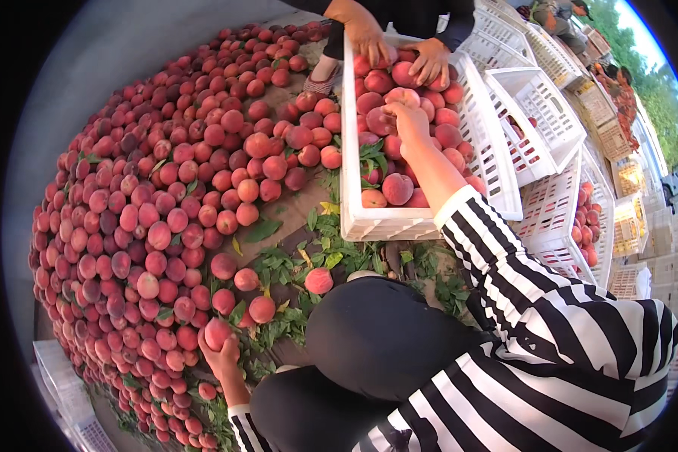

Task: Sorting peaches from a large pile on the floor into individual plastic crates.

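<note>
My left hand [220, 353], low on the left, has its fingers curled around a red peach [217, 333] at the edge of a large heap of peaches [164, 198]. Farther up, my right hand [411, 125] reaches into a white plastic crate [347, 186] filled with peaches. Its finger and thumb lie on either side of a red peach [378, 120]; a paler peach [404, 97] sits just beyond. Green leaves [372, 164] lie among the fruit. At the crate's far end, a co-worker's two hands [367, 39] [431, 59] touch peaches.
Leaf litter [327, 248] and a few loose peaches [318, 281] lie before my knees [373, 322]. Other white crates [534, 118] stand on the right, one holding peaches [587, 220]. More people [618, 96] are farther back. Another white crate [62, 373] stands at lower left.
</note>
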`<state>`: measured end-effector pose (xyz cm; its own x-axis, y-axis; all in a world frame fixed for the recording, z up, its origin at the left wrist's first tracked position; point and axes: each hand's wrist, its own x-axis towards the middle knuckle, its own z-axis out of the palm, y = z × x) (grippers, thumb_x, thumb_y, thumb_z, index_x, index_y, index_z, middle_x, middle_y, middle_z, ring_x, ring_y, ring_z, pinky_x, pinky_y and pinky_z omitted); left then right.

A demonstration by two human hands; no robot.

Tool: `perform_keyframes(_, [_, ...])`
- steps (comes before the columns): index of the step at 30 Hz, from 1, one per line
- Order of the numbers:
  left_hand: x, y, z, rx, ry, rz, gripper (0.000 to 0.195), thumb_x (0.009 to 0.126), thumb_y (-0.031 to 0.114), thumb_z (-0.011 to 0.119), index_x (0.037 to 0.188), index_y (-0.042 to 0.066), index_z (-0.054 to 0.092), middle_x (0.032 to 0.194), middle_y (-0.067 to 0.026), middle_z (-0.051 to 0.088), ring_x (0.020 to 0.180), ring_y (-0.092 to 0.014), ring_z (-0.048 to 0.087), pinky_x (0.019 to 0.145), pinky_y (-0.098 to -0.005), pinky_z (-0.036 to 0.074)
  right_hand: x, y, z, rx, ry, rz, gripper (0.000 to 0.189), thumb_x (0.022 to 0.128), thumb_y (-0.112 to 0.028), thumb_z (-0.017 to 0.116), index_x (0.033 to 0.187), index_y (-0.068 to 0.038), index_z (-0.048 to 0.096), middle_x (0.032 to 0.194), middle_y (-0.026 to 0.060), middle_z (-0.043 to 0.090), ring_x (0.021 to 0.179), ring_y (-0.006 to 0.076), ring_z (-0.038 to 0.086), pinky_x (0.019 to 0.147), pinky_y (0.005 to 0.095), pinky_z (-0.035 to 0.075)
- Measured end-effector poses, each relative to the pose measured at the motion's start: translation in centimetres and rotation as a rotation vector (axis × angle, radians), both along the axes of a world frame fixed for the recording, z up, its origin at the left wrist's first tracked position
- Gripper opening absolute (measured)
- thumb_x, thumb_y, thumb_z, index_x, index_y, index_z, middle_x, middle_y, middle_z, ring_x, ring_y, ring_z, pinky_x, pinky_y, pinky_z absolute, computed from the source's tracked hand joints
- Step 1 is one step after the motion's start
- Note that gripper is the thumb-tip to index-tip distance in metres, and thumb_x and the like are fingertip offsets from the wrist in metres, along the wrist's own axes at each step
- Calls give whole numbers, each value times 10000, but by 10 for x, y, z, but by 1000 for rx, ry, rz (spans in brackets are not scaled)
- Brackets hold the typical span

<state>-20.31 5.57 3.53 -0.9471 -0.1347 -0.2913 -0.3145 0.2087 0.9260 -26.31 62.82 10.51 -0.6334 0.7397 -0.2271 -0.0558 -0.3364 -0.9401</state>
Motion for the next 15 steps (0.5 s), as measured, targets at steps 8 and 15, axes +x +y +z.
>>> perform_keyframes(8, [-50, 119, 135, 829, -160, -556, 592, 904, 330, 598, 1373, 38, 387, 1216, -136, 563, 1016, -236, 623, 818, -353, 566, 17, -44, 46, 558, 211, 542, 239, 885, -167, 646, 1089, -45, 614, 820, 3, 632, 672, 44, 550, 594, 168, 425])
perform_keyframes(15, [-56, 157, 138, 951, -354, -552, 511, 996, 372, 456, 1380, 44, 376, 1265, -157, 546, 1090, -251, 610, 839, -388, 569, 30, -153, 100, 789, 225, 1112, 660, 795, -279, 735, 1373, -127, 456, 1192, 48, 540, 1030, 137, 535, 873, 303, 446])
